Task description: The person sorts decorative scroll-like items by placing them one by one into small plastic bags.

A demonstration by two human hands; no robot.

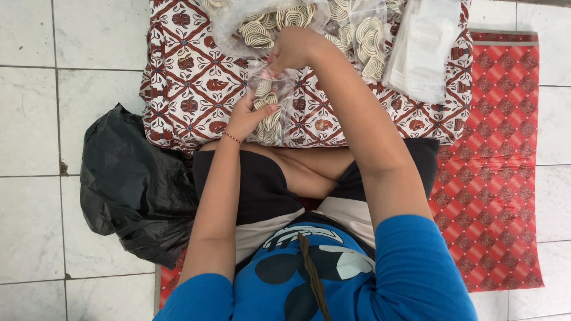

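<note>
Left hand (244,116) grips clear cracker bag (270,113) — right hand (294,47) above.

Bare white tiled floor (35,119) lies open at the frame's left, while the black plastic bag (134,190) blocks lower left and the stack of clear bags (422,50) crowds upper right.

Home floor: white tiles (35,119), red mat (499,178)
</note>
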